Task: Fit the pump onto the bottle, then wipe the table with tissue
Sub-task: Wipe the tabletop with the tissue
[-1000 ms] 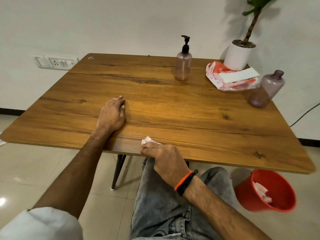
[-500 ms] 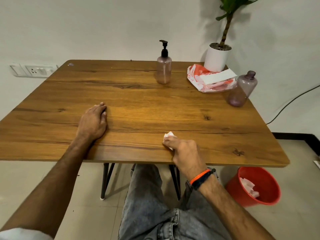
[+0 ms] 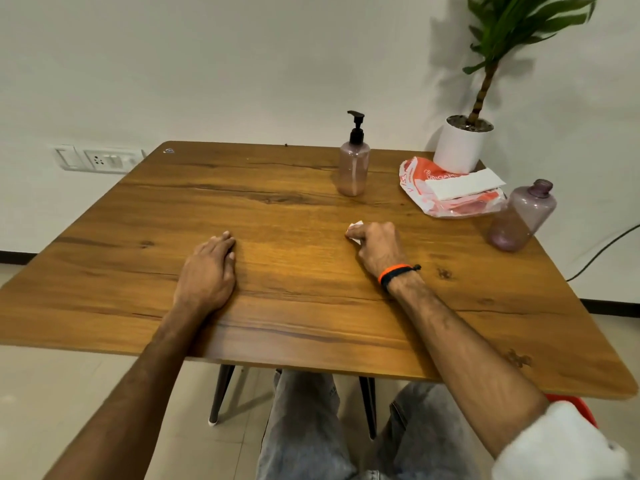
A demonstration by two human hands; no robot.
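At the table's (image 3: 311,306) far side, the bottle (image 3: 353,169) carries its pump (image 3: 356,128).

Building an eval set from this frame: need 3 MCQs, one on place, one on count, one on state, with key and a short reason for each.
1. Where does the white plant pot stand on the wooden table?
A. Far right corner
B. Near left corner
C. Centre

2. How many translucent purple plastic bottles are on the table?
A. One
B. Two
C. Four

3. What is the right hand doing?
A. Lying flat and empty
B. Gripping a crumpled white tissue against the tabletop
C. Holding the black pump

Key:
1 A, the pot sits at the far right corner behind the orange and white tissue packet.
2 B, a pump-fitted bottle near the far edge and an open-necked bottle at the right edge.
3 B, its curled fingers hide all but a bit of tissue, while the left hand lies flat.
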